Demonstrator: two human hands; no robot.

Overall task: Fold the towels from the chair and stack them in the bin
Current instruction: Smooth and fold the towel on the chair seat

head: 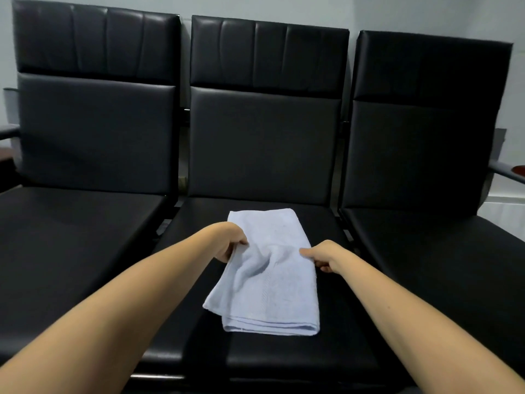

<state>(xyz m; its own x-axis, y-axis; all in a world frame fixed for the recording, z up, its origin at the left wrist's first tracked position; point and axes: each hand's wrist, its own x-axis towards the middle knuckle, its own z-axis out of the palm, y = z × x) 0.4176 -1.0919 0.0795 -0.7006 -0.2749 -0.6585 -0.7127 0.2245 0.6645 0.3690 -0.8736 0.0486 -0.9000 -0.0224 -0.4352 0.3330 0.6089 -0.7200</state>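
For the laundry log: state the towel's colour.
Pale blue towel, shown best in the head view.

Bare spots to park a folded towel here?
Left seat and right seat are bare. The middle seat has a bare strip nearer than the towel. Crowded: its centre, where left hand and right hand pinch the towel.

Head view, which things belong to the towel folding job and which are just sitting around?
Job: towel, middle chair under it, left hand and right hand, both pinching the towel.
Just there: left chair, right chair, wall. No bin visible.
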